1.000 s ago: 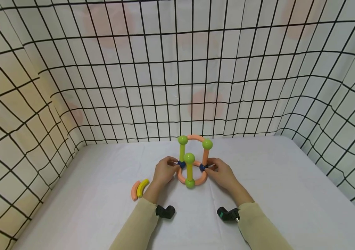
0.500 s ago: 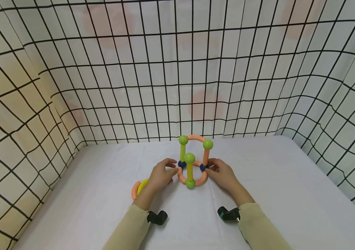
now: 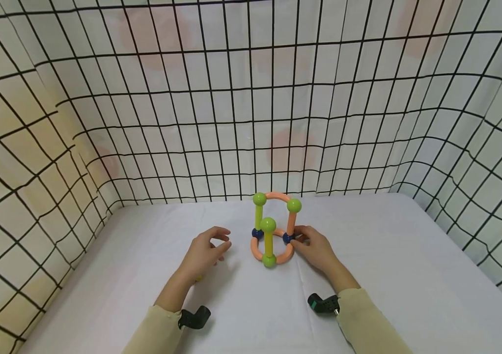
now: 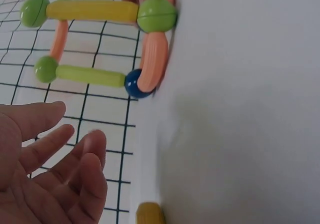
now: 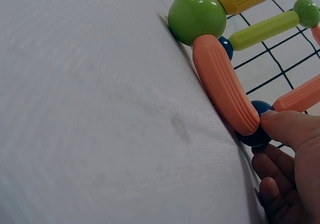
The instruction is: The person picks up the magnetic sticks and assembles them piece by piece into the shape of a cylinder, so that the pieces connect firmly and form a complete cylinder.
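A standing frame of rods and balls rises mid-table. Its base ring joins curved orange rods (image 5: 222, 83), a green ball (image 3: 269, 260) in front and two dark blue balls, left (image 3: 257, 233) and right (image 5: 250, 138). Three uprights, one a yellow rod (image 3: 268, 243), carry green balls; a curved orange rod (image 3: 276, 195) links the rear two on top. My right hand (image 3: 315, 247) pinches the right blue ball between thumb and fingers. Left of the frame, my left hand (image 3: 202, 253) is apart from it, fingers loosely bent, nothing in them. Beneath it shows the end of a yellow curved rod (image 4: 150, 214).
White cloth covers the table (image 3: 366, 246). Black-lined white walls (image 3: 251, 98) close in the back and both sides. Black wrist cameras, left (image 3: 194, 317) and right (image 3: 323, 303), stick out inward from the sleeves.
My left hand has let go of the left blue ball and moved left and nearer, now covering most of the loose curved rods. My right hand and the frame have hardly moved.
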Demonstrator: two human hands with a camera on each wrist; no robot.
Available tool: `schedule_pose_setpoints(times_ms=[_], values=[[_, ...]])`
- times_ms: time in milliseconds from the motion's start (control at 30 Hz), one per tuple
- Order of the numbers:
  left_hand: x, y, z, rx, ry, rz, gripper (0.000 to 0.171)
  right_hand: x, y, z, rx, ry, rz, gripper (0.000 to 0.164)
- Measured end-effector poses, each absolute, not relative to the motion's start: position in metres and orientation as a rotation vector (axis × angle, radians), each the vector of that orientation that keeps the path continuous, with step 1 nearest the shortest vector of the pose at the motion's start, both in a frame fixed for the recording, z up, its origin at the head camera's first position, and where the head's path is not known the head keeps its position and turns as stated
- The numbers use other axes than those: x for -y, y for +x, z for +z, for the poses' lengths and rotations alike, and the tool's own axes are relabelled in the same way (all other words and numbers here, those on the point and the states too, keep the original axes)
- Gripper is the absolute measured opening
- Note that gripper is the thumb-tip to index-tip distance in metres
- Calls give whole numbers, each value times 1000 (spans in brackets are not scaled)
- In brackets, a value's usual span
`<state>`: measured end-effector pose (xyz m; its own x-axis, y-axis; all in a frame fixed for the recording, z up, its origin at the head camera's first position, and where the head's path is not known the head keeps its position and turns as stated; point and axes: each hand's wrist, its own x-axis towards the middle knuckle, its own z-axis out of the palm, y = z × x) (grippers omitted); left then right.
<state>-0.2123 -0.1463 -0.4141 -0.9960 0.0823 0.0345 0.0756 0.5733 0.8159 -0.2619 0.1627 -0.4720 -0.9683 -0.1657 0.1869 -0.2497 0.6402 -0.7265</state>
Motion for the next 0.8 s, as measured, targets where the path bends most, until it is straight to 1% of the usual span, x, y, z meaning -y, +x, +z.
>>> schedule_pose_setpoints(times_ms=[167,333,800], values=[[163,-206,-415,-2859,103,1376,32,-162,-261,-473,2746,365,1242,39],[178,-207,-412,-2838,96,1367,31,-162,-262,-474,2744,361,1210,39],[213,-209,-406,-2738,84,1348,39,-163,-262,-474,2735,372,1222,39]])
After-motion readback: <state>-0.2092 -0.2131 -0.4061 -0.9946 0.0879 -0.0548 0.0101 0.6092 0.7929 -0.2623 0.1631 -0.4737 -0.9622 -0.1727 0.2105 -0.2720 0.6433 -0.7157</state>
